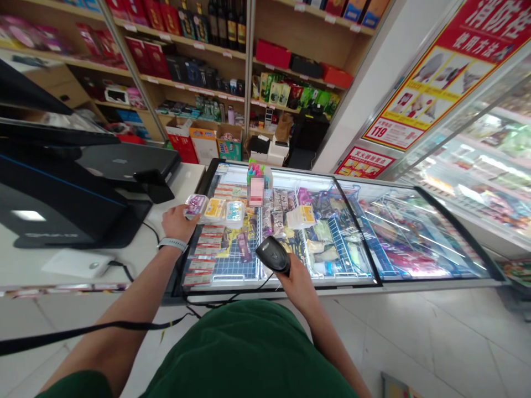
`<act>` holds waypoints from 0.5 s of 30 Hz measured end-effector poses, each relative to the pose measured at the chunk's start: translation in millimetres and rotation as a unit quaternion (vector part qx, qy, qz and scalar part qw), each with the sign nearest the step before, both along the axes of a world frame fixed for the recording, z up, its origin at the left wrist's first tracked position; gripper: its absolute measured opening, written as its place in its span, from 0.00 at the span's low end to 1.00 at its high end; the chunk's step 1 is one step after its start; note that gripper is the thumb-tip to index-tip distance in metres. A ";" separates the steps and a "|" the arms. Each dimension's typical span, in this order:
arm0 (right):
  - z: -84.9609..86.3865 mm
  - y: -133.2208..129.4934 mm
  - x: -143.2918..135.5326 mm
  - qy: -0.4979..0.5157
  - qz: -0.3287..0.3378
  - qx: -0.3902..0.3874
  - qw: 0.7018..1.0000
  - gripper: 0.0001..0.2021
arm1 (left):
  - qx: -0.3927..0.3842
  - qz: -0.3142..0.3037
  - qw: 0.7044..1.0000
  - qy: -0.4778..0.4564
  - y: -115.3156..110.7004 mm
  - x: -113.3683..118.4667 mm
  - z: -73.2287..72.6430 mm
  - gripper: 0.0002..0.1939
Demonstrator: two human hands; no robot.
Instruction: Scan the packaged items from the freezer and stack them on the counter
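Note:
My right hand [297, 281] is wrapped round a black handheld scanner [274, 255], held over the near part of the freezer's glass top. My left hand [179, 222], with a grey band at the wrist, has its fingers on a purple-labelled clear pack [196, 205] at the freezer's left edge. Beside that pack lie a yellow-labelled pack [215, 208] and a blue-labelled pack [235, 213] in a row. Farther right, another yellow-labelled pack [302, 216] rests on the glass. A pink card-like item [256, 190] stands near the back edge by a colourful container [256, 171].
A black register terminal [62, 199] and a white box [78, 263] are on the counter [25, 271] at left. A black cable [95, 329] crosses my left forearm. The freezer [440, 283] extends right; shelves [182, 37] stand behind it.

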State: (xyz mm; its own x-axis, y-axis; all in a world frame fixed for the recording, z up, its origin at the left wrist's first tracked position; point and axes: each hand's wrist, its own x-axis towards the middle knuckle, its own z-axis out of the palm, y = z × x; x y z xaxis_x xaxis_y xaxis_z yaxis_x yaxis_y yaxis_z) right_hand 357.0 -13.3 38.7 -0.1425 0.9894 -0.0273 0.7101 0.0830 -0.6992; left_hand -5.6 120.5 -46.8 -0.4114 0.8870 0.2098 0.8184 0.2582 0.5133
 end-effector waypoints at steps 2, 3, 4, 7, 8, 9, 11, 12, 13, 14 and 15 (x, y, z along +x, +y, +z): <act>-0.6 0.2 1.2 0.001 0.000 -0.002 1.000 0.06 | 0.009 0.023 1.000 0.019 -2.4 2.9 2.0 0.29; -0.9 0.2 1.9 0.001 0.000 -0.004 1.000 0.07 | 0.017 0.033 0.999 0.029 -3.7 5.1 3.5 0.29; -1.0 0.2 2.5 0.003 -0.002 -0.006 1.000 0.07 | 0.024 0.034 0.999 0.033 -4.9 7.8 5.5 0.30; 0.4 -0.3 4.4 0.005 -0.009 -0.009 1.000 0.08 | 0.049 0.021 0.998 0.033 -6.6 20.2 13.2 0.29; 1.3 -0.7 5.2 0.004 -0.012 -0.008 1.000 0.08 | 0.057 0.013 0.998 0.032 -6.2 25.8 16.2 0.29; 2.3 -1.1 6.4 0.003 -0.015 -0.006 1.000 0.08 | 0.063 0.001 0.997 0.032 -5.3 32.3 19.3 0.29; 3.7 -2.5 9.7 -0.001 -0.022 -0.002 1.000 0.07 | 0.076 -0.032 0.996 0.032 -2.2 47.8 25.4 0.29; 3.8 -3.5 12.0 -0.001 -0.027 0.000 1.000 0.07 | 0.084 -0.052 0.995 0.030 -0.1 56.6 28.3 0.28; 3.5 -4.7 14.7 -0.001 -0.034 0.002 0.999 0.08 | 0.091 -0.073 0.993 0.026 2.4 66.2 30.9 0.27; 2.8 -6.2 17.8 -0.002 -0.043 0.003 0.999 0.08 | 0.099 -0.094 0.990 0.019 5.1 76.4 33.1 0.27; 1.8 -7.9 21.1 -0.003 -0.053 0.003 0.999 0.09 | 0.106 -0.114 0.988 0.011 8.0 87.0 34.7 0.27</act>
